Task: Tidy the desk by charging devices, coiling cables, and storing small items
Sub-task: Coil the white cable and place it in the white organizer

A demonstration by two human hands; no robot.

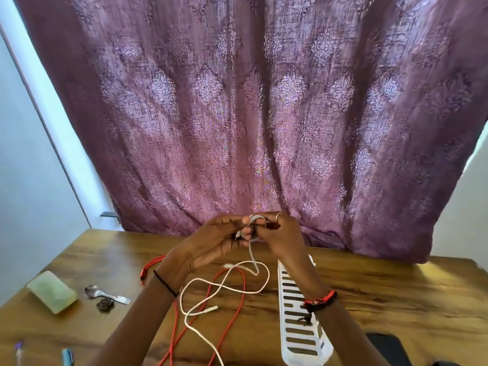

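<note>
Both hands are raised over the far middle of the wooden desk (383, 299). My left hand (211, 244) and my right hand (280, 233) meet around a small coil of the white cable (224, 286), pinching its loops between the fingers. The rest of that cable hangs down from the hands and lies in loose curves on the desk. A red cable (239, 299) lies tangled under it, with its red plug ends (150, 268) to the left. A white slotted basket (298, 318) stands under my right forearm.
A pale green case (51, 291) lies at the left, with a metal spoon (105, 294) and a dark hair tie (105, 305) beside it. Pens (67, 356) sit at the near left edge. A black phone (388, 350) lies near right. A purple curtain (250, 114) hangs behind.
</note>
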